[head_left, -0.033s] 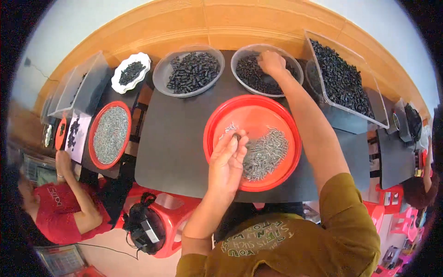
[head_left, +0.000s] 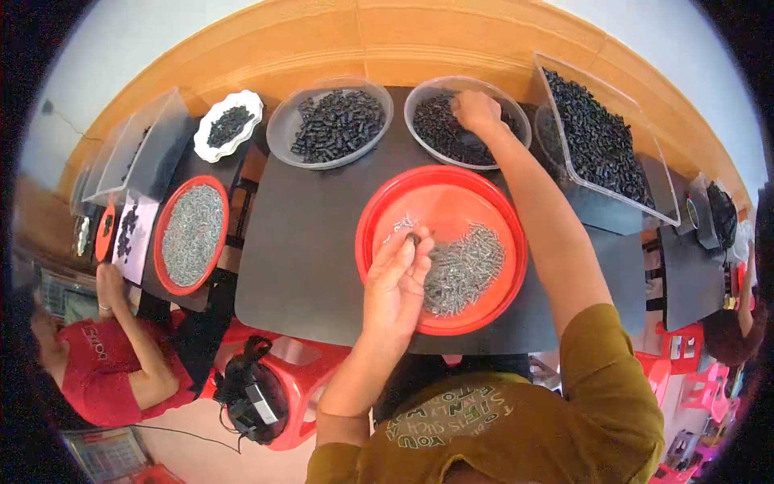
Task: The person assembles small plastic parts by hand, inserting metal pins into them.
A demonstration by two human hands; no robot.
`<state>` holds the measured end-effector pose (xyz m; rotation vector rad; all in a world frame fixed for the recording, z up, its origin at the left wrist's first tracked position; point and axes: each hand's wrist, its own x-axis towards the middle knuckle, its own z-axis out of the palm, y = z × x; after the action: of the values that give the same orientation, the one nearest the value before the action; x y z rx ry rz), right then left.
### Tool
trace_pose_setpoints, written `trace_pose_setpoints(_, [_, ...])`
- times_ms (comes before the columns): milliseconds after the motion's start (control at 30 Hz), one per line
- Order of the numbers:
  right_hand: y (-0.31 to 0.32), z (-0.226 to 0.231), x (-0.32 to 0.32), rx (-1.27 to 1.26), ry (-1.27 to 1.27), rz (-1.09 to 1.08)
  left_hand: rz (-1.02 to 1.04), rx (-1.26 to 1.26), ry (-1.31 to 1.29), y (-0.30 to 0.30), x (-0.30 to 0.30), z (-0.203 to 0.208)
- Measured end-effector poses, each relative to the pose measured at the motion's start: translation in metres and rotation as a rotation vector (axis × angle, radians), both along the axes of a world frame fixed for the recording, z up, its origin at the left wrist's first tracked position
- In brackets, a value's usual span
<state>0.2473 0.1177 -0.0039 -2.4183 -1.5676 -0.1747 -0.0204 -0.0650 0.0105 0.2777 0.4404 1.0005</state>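
Note:
My left hand (head_left: 393,282) is raised over a red round tray (head_left: 372,202), palm up. Its thumb and fingers pinch a small dark plastic piece (head_left: 414,239). A heap of small silvery metal screws or pins (head_left: 468,270) covers the tray's right side, with a few pieces (head_left: 403,221) near its left edge. My right hand (head_left: 474,110) reaches into the far clear bowl (head_left: 522,121) of small black parts (head_left: 439,129). Its fingers are curled down into the parts, and their tips are hidden, so what they grip does not show.
Left of that bowl stands another clear bowl (head_left: 278,137) of larger black pieces. A deep clear bin (head_left: 574,173) full of black parts is at right. On the left table are a red tray of metal pieces (head_left: 193,234) and a white scalloped plate (head_left: 203,145). Another person (head_left: 121,367) sits there.

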Motion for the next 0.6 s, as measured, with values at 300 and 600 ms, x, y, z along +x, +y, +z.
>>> trace_pose_setpoints(300, [-0.034, 0.019, -0.017, 0.203, 0.177, 0.083, -0.03, -0.03, -0.096, 0.002, 0.005, -0.005])
trace_pose_setpoints(600, [-0.132, 0.057, -0.06, 0.399, 1.258, 0.419, -0.045, -0.028, -0.078, 0.0, 0.012, 0.002])
